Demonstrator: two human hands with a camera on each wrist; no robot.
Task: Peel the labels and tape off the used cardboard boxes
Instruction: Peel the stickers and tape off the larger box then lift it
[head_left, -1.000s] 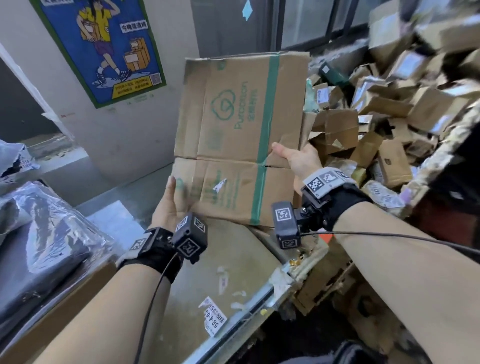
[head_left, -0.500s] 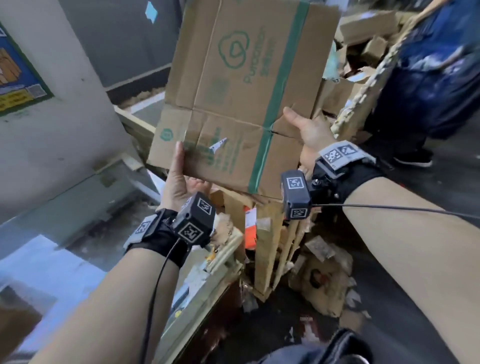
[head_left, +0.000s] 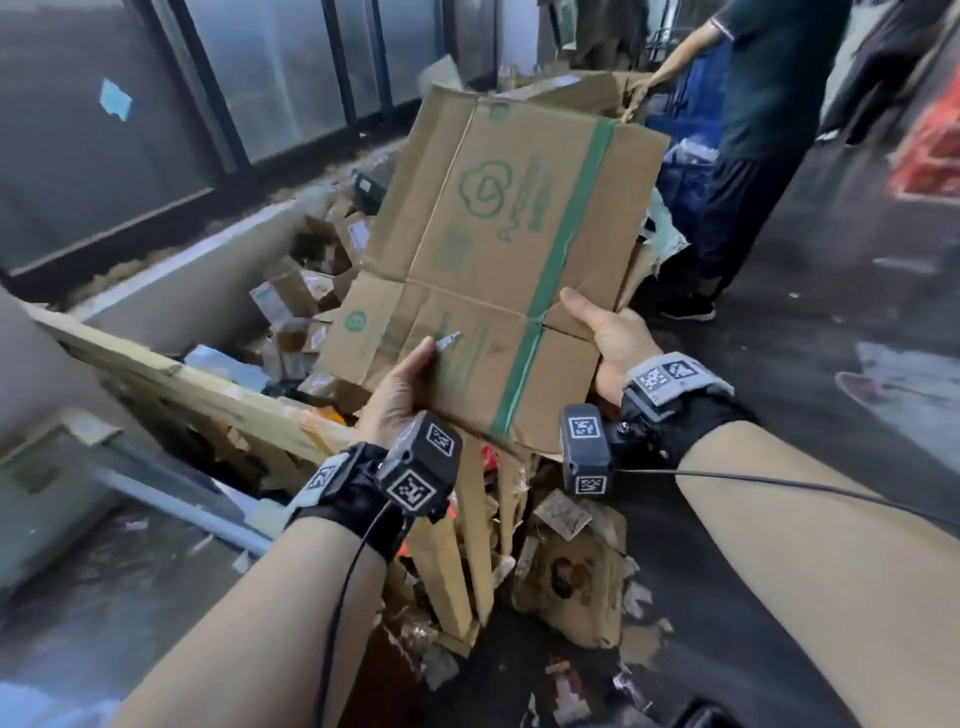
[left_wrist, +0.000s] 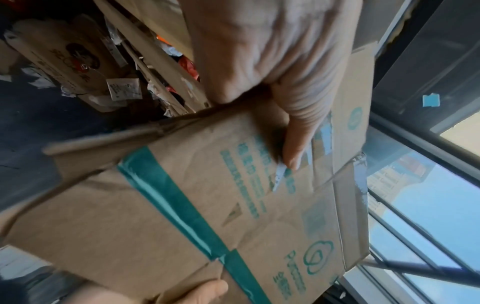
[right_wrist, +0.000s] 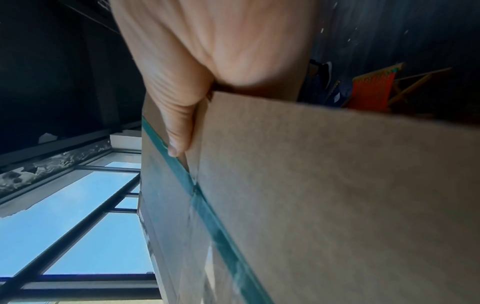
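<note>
Box: flattened cardboard box (head_left: 498, 270) up in the air btwn your two hands, tilted, printed face toward you.
Left hand (head_left: 400, 395): clamped on the near-left edge, thumb flat on the face, tip touching a small loose label scrap (head_left: 448, 340).
Right hand (head_left: 608, 338): gripping the right edge at the crease, thumb on front just beside the green tape (head_left: 566, 234), fingers hidden behind.
Tape: one long strip across the whole face, over the crease; looks fully stuck, nothing lifted yet.
Risk 1: you're holding it mid-air w/ no worktop under it. Free a hand to pick at the tape and the sheet prob folds at the crease or drops.
Risk 2: tape may tear at the crease, where it looks split, leaving bits behind.
Risk 3: scrap is tiny; could rip off paper w/ it.
Bin: open enclosure beyond your left hand holds a box pile (head_left: 306, 291), many w/ labels on.
Floor: below your hands, torn cardboard and label litter.
</note>
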